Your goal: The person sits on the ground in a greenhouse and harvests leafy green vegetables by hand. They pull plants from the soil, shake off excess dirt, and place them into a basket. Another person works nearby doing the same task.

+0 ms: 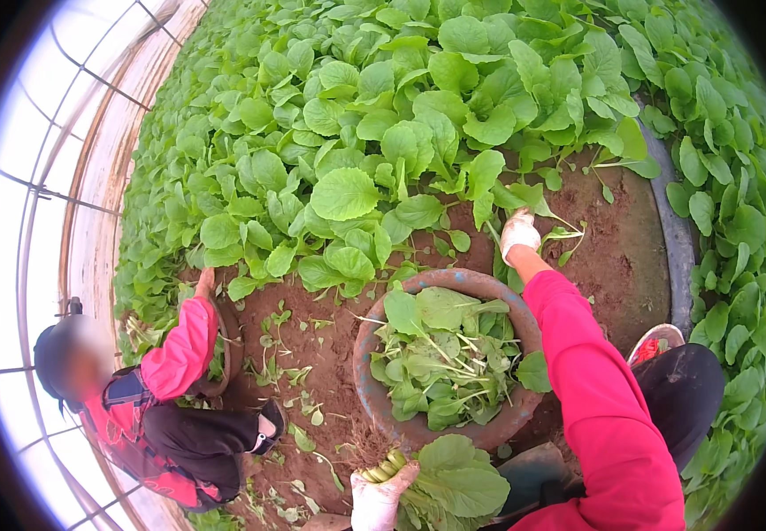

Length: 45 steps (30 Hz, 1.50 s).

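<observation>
My left hand [383,494], in a pale glove, grips a bunch of leafy greens [456,474] at the bottom of the view. Their pale green stem bases show above my fingers, with a tangle of thin brown roots [370,448] pointing away from me, and the broad leaves spread to the right. My right hand [521,232], also gloved, reaches forward among the leafy green plants [482,176] at the edge of the standing crop. Leaves hide its fingertips, so their grip cannot be made out. Between my hands stands a round, worn tub [446,441] holding loose leaves [443,358].
On the left another person crouches, one hand [205,282] at the crop beside a second tub [230,352]. Plucked leaves litter the brown soil [316,391]. A dark hose-like strip [671,226] borders the right side. A small container [655,345] with red contents sits by my knee.
</observation>
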{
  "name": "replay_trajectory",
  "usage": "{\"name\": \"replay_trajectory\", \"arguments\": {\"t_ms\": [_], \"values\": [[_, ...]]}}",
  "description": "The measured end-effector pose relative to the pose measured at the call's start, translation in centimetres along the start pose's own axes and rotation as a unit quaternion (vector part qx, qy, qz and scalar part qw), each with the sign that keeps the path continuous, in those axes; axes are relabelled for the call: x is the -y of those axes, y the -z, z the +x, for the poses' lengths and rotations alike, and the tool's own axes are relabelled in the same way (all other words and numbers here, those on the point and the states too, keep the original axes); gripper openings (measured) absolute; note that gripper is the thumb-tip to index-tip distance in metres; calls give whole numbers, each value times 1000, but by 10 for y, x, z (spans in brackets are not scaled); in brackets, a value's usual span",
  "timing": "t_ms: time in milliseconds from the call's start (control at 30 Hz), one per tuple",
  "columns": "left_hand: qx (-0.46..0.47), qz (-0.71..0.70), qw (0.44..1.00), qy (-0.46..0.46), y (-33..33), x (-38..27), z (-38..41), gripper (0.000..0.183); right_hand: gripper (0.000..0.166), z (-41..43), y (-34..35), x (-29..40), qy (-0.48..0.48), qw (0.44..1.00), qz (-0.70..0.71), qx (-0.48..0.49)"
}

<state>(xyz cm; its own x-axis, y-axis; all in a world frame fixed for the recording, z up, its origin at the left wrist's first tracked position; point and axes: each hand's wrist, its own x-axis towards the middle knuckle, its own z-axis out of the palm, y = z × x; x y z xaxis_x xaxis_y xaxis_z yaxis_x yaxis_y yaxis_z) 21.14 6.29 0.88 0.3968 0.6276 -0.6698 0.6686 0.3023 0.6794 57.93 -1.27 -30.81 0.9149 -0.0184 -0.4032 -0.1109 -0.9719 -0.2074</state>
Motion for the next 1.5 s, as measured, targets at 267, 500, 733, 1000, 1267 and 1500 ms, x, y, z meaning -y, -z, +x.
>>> {"name": "replay_trajectory", "arguments": {"t_ms": [267, 500, 733, 1000, 1267, 1500], "values": [[-1, -61, 998, 15, 2, 7, 1, 15, 21, -11, 56, -1, 51, 996, -62, 41], [10, -61, 998, -16, 10, 11, -6, 14, 27, -37, 84, 21, 134, 974, -137, 121], [83, -81, 989, -91, 6, 8, 5, 27, 21, -52, 63, -52, 106, 887, 421, 160], [129, -163, 964, -163, 0, 6, 19, 29, 28, -233, 146, -36, 134, 696, 657, 257], [136, -290, 932, -171, 13, -6, 23, 30, 34, -324, 134, -34, 313, 763, 484, 294], [155, -308, 925, -159, 25, 2, 21, 28, 38, -353, 134, -25, 552, 806, 204, 58]]}}
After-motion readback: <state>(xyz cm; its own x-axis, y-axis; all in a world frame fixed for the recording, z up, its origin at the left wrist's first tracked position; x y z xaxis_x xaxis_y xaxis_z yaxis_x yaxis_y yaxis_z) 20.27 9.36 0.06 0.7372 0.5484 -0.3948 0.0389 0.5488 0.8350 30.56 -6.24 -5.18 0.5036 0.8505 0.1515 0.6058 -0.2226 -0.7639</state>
